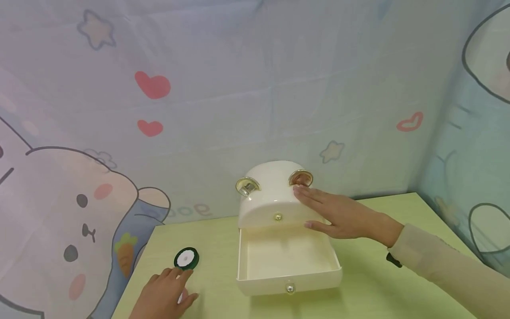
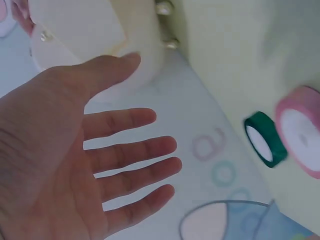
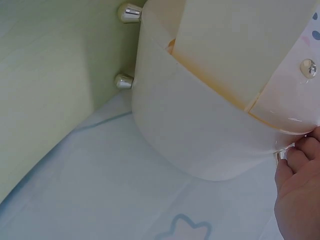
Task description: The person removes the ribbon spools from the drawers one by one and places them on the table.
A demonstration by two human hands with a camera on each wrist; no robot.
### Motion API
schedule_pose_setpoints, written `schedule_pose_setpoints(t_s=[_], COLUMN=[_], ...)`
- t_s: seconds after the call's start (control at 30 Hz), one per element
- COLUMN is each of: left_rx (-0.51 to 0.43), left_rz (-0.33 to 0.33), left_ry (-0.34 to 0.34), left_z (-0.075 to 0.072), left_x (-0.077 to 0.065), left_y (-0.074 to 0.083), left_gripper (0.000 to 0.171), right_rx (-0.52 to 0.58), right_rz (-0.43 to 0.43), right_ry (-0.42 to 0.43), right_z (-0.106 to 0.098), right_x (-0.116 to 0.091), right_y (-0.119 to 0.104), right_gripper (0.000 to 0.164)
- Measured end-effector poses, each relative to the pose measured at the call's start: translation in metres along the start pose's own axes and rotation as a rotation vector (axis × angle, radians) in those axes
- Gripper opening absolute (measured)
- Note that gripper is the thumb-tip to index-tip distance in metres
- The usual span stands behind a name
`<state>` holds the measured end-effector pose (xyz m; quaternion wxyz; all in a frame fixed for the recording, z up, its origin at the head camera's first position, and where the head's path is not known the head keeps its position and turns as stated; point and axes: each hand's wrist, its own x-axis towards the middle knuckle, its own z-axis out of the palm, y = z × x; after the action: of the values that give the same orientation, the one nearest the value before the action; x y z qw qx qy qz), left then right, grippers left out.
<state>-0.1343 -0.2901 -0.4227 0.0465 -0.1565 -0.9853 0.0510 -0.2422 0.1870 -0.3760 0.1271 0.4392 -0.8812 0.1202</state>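
Observation:
A glossy cream storage box with a rounded top stands at the back of the table. Its lower drawer is pulled out toward me and holds nothing. My right hand lies against the box's top right side, fingers extended, tips just below the right gold-rimmed ear. Left of the box, my left hand hovers with fingers spread and nothing in its grasp, as the left wrist view shows. Close to it are a green ribbon roll and a pink ribbon roll, the pink one mostly hidden by the hand in the head view.
The light green table backs onto a printed cloth with hearts, stars and a cartoon rabbit. Short shiny feet support the box. A gold-rimmed left ear juts from its top. The open drawer sticks out over the table.

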Motion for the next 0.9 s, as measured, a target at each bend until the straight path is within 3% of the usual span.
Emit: schedule_pose_setpoints(t_s=[0.13, 0.27, 0.37, 0.43, 0.53, 0.67, 0.9], left_rx=[0.133, 0.238, 0.244, 0.231, 0.210, 0.187, 0.151], left_rz=[0.092, 0.189, 0.278, 0.336, 0.414, 0.474, 0.483], left_ry=[0.158, 0.407, 0.588, 0.685, 0.817, 0.901, 0.916], left_z=[-0.010, -0.015, -0.019, -0.023, -0.028, -0.031, -0.034], left_x=[-0.004, -0.005, -0.002, 0.001, 0.007, 0.012, 0.020], left_y=[0.021, 0.039, 0.051, 0.060, 0.072, 0.089, 0.113], left_gripper=[0.048, 0.042, 0.027, 0.034, 0.058, 0.051, 0.043], right_rx=[0.004, -0.002, -0.011, -0.016, -0.011, -0.018, -0.019], right_rz=[0.002, -0.001, -0.012, -0.015, -0.015, -0.022, -0.014], right_ry=[-0.005, -0.010, 0.002, 0.009, 0.012, 0.020, 0.016], right_z=[0.001, 0.002, 0.001, 0.000, 0.000, 0.000, -0.003], right_x=[0.000, 0.000, 0.000, 0.000, 0.000, 0.000, 0.001], right_y=[0.000, 0.000, 0.001, 0.001, 0.001, 0.002, 0.002], right_gripper=[0.077, 0.078, 0.077, 0.077, 0.076, 0.076, 0.076])
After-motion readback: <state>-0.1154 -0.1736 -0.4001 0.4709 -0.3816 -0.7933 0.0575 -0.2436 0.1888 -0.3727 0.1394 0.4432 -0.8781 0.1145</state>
